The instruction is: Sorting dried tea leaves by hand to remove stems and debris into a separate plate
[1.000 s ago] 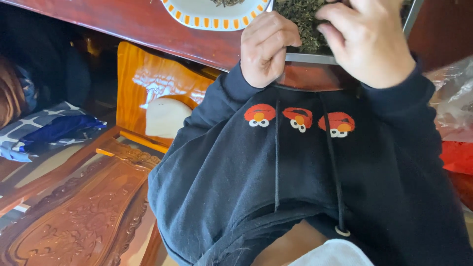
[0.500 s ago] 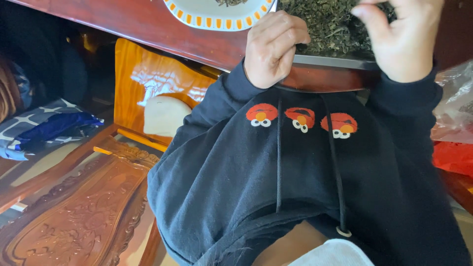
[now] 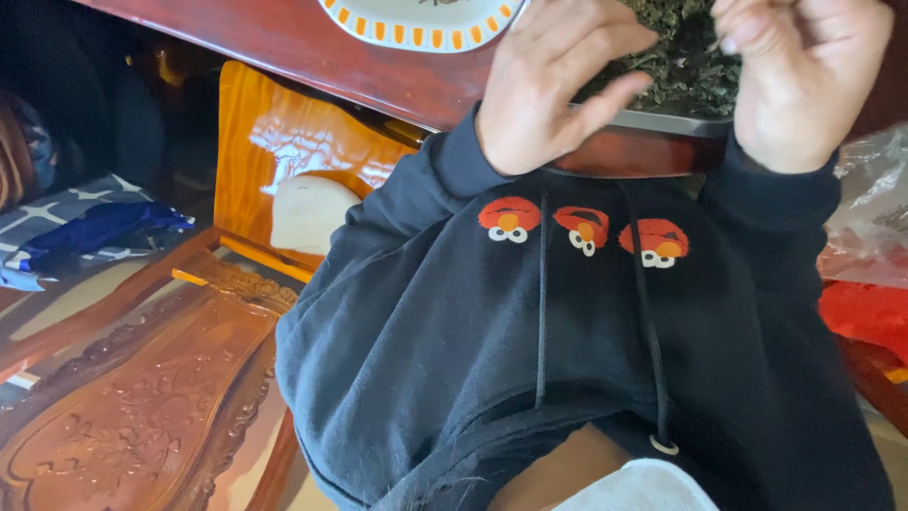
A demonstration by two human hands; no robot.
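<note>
dark green dried leaves (image 3: 676,57) fill a metal tray (image 3: 662,123) at the edge of the table, and both of the person's bare hands are in them. the left hand (image 3: 549,85) sits at the near rim of the tray, fingers curled loosely downward with the thumb stretched out along the rim toward the heap, touching the leaves; whether anything is pinched between its fingertips cannot be told. the right hand (image 3: 804,80) is raised just over the right side of the heap, fingers bent in toward the palm in a loose curl, and what it grips, if anything, is hidden by the fingers themselves. both wrists come out of the sleeves of a dark hooded sweatshirt (image 3: 586,360) with three small red faces across the chest and two drawstrings hanging down. the tray rests on a dark red wooden table (image 3: 312,47), and just left of it, past the left hand, lies a white plate with an orange patterned rim (image 3: 416,24). below the table edge to the left stands an orange wooden chair (image 3: 284,132) with a pale cushion (image 3: 307,213) on it, and nearer lies carved brown woodwork (image 3: 132,407). blue cloth (image 3: 95,232) lies far left; clear and red plastic bags (image 3: 870,265) sit at the right.
</note>
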